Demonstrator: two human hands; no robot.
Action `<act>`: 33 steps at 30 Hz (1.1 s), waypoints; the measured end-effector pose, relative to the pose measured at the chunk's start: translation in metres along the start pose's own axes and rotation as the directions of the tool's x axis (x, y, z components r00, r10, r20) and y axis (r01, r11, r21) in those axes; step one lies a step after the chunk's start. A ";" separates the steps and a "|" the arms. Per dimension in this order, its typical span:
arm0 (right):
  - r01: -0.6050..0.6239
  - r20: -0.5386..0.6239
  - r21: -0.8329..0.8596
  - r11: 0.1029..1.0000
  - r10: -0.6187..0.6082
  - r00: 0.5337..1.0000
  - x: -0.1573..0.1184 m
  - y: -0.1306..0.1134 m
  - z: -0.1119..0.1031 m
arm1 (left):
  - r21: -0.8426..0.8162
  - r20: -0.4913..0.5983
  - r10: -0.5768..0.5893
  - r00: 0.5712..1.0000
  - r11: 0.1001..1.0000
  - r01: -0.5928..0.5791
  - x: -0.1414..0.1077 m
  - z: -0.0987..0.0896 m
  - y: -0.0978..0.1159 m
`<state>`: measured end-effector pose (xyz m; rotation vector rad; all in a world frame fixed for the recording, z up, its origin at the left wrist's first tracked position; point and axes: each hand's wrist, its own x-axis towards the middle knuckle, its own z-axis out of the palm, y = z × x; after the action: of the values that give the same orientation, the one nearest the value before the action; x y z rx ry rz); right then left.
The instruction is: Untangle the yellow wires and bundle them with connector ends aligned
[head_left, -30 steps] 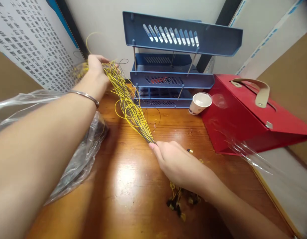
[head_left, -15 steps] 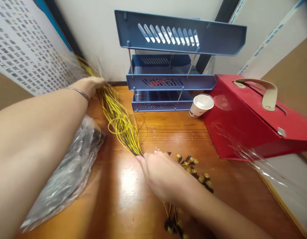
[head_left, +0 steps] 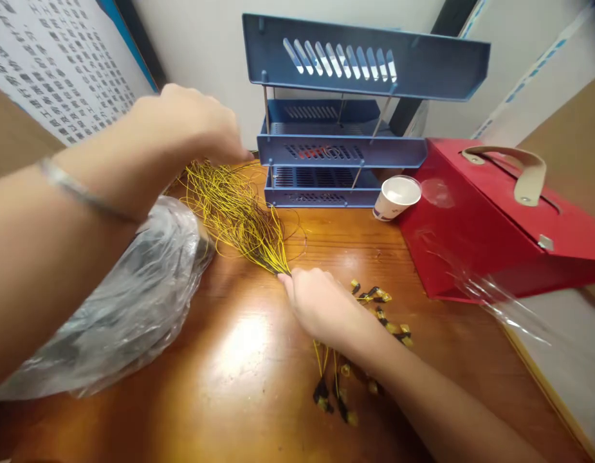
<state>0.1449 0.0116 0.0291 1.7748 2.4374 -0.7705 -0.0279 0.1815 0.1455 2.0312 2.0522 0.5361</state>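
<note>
A bundle of thin yellow and black wires (head_left: 239, 212) lies fanned out over the wooden table. My right hand (head_left: 319, 299) is closed round its narrow near end. Small black and yellow connectors (head_left: 374, 294) stick out past that hand, to its right and below it. My left hand (head_left: 201, 125), with a bracelet on the wrist, is raised above the far end of the wires. Its fingers are slightly blurred and partly turned away, so whether they pinch anything is hidden.
A clear plastic bag (head_left: 133, 308) with dark contents lies at the left. Blue stacked trays (head_left: 340, 151) stand at the back, beside a paper cup (head_left: 397, 197) and a red box with a handle (head_left: 471, 225). A printed sheet (head_left: 60, 64) is at the upper left.
My left hand has come off the far end of the wires, moving up and right. The wires there have spread out. My right hand still grips the near end.
</note>
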 end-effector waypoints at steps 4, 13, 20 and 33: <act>-0.012 -0.027 -0.015 1.000 0.012 1.000 0.002 0.010 -0.002 | 0.436 0.135 0.121 0.983 0.884 -0.169 -0.086 0.019 0.013; -0.039 -0.035 0.025 0.999 0.040 0.999 0.003 0.019 -0.012 | 0.502 0.215 0.132 0.968 0.835 -0.226 -0.130 0.089 -0.043; -0.046 -0.032 0.039 0.998 0.047 0.998 0.004 0.022 -0.014 | 0.560 0.073 0.118 0.990 0.817 -0.138 -0.130 0.073 -0.056; -0.059 0.031 0.027 0.998 0.058 0.998 0.008 0.026 -0.010 | -0.048 0.451 0.040 0.892 0.999 -0.020 -0.056 0.009 -0.064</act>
<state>0.1678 0.0285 0.0262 1.8220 2.3558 -0.8236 -0.0812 0.1279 0.1064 1.9373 1.7166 0.0891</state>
